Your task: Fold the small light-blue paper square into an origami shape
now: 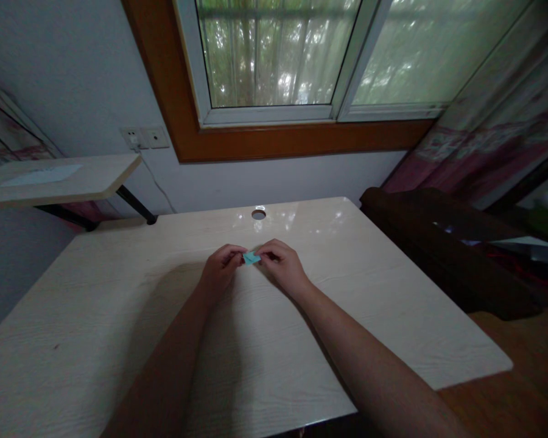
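A small piece of light blue folded paper (251, 258) is held between both hands just above the pale wooden table (119, 316), near its middle. My left hand (220, 267) pinches the paper's left end with curled fingers. My right hand (281, 263) pinches its right end, fingers closed. Both forearms reach in from the bottom of the view.
A round cable hole (258, 213) sits near the table's far edge. A smaller side table (59, 177) stands at the left by wall sockets (145, 138). A dark wooden piece of furniture (442, 243) and a curtain (497, 121) are on the right, a window (278, 55) ahead.
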`<state>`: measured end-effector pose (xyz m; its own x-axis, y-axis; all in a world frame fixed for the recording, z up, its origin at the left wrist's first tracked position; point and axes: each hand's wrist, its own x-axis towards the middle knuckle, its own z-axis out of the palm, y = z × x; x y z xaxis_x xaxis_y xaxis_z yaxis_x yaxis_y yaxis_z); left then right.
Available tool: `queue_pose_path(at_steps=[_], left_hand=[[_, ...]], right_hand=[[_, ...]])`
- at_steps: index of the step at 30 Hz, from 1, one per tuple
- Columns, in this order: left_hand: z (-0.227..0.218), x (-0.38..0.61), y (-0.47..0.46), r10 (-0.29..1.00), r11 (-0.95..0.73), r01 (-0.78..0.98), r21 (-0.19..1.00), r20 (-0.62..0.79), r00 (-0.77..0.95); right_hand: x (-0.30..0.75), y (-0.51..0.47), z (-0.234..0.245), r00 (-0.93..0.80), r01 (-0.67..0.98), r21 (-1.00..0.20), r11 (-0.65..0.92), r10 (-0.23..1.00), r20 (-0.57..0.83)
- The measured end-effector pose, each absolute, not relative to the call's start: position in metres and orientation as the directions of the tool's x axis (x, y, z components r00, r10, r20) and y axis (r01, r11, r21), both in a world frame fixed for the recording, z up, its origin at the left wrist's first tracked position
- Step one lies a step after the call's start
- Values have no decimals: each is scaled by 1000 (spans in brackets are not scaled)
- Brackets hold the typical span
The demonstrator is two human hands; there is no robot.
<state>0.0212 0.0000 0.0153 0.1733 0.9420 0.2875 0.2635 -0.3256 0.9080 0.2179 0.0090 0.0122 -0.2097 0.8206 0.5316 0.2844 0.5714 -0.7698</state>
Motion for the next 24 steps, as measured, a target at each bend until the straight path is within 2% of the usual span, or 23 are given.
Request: queue_pose_path(at_steps=[8,18,24], left_hand=[[11,21,1,957,-235,147,961,203,206],[5,20,4,957,-277,176,945,254,144],[4,22,4,952,-304,222,927,287,105]], right_hand=[[218,4,19,-298,284,-751,596,799,522],[217,5,18,-249,300,-779,550,834,492],[215,5,13,-286,314,-782,538,839,462]])
